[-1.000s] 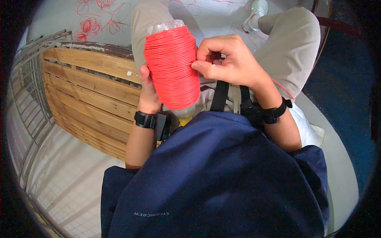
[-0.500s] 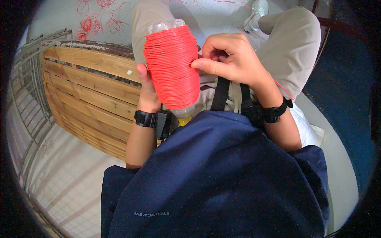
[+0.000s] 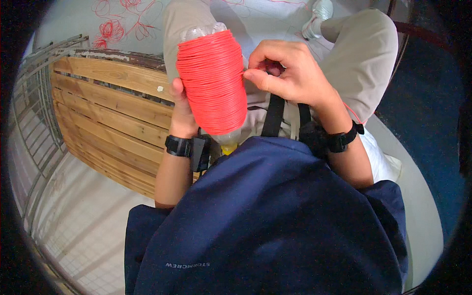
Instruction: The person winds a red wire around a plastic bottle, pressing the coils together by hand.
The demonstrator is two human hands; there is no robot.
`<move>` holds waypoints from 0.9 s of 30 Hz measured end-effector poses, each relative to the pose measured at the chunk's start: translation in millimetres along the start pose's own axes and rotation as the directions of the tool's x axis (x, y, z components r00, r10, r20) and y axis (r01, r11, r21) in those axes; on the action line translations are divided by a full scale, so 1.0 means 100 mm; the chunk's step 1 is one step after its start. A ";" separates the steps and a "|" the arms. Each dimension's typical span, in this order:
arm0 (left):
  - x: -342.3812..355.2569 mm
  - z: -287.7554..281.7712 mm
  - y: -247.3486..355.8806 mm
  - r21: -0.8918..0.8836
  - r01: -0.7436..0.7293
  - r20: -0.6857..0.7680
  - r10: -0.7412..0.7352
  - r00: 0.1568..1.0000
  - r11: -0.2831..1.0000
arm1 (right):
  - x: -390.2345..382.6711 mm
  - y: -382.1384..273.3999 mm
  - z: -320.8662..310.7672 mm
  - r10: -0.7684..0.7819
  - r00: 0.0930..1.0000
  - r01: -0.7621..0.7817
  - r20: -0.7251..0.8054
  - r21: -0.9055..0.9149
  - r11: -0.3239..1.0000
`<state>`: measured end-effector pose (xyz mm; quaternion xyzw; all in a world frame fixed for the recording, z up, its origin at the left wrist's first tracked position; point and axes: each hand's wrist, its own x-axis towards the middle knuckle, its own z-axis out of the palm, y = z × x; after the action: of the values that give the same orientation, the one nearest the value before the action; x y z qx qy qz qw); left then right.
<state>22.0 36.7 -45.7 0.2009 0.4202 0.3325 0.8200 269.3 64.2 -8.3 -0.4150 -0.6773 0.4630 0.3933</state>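
Observation:
A clear plastic bottle wound thickly with red cord (image 3: 211, 83) stands tilted over my lap, its yellow cap (image 3: 228, 148) at the lower end. My left hand (image 3: 182, 110) grips it from the left, thumb showing and other fingers hidden behind it. Beside the bottle's right side, my right hand (image 3: 287, 73) is closed, thumb and index near each other, with red cord at the fingertips. A length of loose cord (image 3: 355, 113) shows behind my right wrist, reaching toward my knee.
Tangled red cord (image 3: 109, 33) lies on the pale floor beyond a wooden slatted bench (image 3: 108, 132) at my left. A metal railing (image 3: 42, 128) runs along the far left. My bent legs and shoe (image 3: 317, 19) are ahead. A dark blue surface (image 3: 420, 123) is at right.
The wound bottle has shifted slightly up and left. My right hand's thumb has lifted a little, upward and away from the winding. Both grips look much the same.

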 end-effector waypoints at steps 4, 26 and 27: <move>-0.01 -0.10 -0.03 -0.408 0.092 0.192 -0.014 0.981 0.908 | 0.01 -0.08 -0.06 0.141 0.989 -0.140 0.033 -0.042 0.989; 0.00 0.11 0.02 -0.198 0.004 0.020 0.000 1.000 0.980 | -0.01 -0.02 -0.02 0.141 0.987 -0.151 0.071 0.163 0.975; 0.00 0.12 0.03 -0.170 0.002 0.008 0.000 1.000 0.985 | -0.01 -0.02 -0.02 0.157 0.985 -0.165 0.068 0.146 0.975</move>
<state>31.1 38.3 -37.2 0.1312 0.3871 0.3660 0.8360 271.0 63.7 -5.9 -0.4244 -0.6151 0.5547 0.3658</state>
